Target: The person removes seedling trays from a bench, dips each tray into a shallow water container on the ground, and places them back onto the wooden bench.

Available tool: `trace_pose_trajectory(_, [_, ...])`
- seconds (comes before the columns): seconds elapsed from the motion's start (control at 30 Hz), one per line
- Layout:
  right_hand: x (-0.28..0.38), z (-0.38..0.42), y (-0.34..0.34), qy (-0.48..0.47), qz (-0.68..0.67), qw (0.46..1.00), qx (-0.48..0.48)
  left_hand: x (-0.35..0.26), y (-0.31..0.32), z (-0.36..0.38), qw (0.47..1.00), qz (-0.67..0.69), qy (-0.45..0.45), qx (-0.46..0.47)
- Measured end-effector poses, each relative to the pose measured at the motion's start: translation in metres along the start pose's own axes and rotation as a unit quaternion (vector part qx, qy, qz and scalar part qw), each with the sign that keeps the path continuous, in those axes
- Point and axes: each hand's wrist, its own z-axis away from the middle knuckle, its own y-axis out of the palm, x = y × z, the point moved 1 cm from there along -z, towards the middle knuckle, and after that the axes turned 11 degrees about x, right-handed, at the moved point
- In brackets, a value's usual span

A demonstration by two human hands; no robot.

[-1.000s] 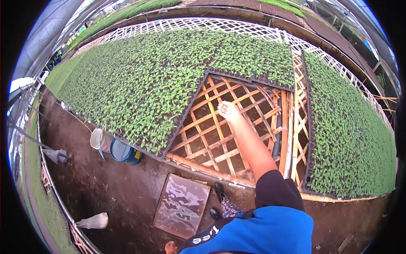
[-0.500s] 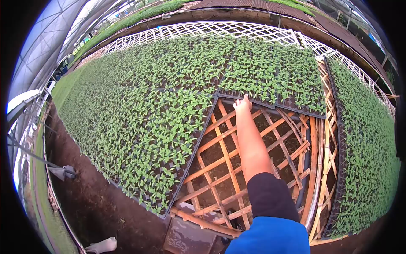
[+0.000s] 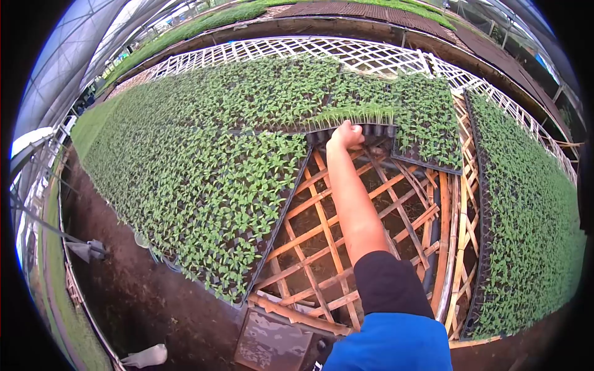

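Observation:
My right hand (image 3: 348, 135) is closed on the near edge of a black seedling tray (image 3: 382, 130). This edge is raised, so the tray tilts and the dark cells along its side show. Thin green seedlings (image 3: 365, 114) stand in it. Other seedling trays lie flat beside it, one on the right (image 3: 428, 123) and a broad block on the left (image 3: 216, 204). Under my forearm is an orange-brown lattice of wooden slats (image 3: 322, 216). My left hand is out of view.
A long bed of seedlings (image 3: 526, 235) runs down the right side. White lattice (image 3: 371, 54) borders the far edge. Dark soil (image 3: 148, 284) and a whitish object (image 3: 148, 357) lie at lower left, with a flat panel (image 3: 272, 340) below the slats.
The tray's near edge has risen from lying flat and its cell sides have come into view. My right hand has moved slightly up and left, its fingers now closed round the edge.

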Motion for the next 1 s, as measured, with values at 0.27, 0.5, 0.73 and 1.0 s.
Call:
trace_pose_trajectory(0.27, [0.129,0.000,0.027,-0.126,-0.104,0.982,0.095,0.070,-0.014,0.047,0.999,0.033,-0.016,-0.026])
trace_pose_trajectory(0.5, [0.208,0.018,0.038,-0.145,-0.232,0.956,0.108,0.149,-0.004,0.083,0.995,0.075,-0.041,-0.049])
trace_pose_trajectory(0.73, [0.258,0.063,0.018,-0.168,-0.272,0.937,0.140,0.191,-0.004,0.097,0.992,0.099,-0.029,-0.079])
trace_pose_trajectory(1.0, [0.353,0.183,-0.034,-0.151,-0.277,0.897,0.310,0.138,-0.017,0.086,0.993,0.062,0.075,-0.069])
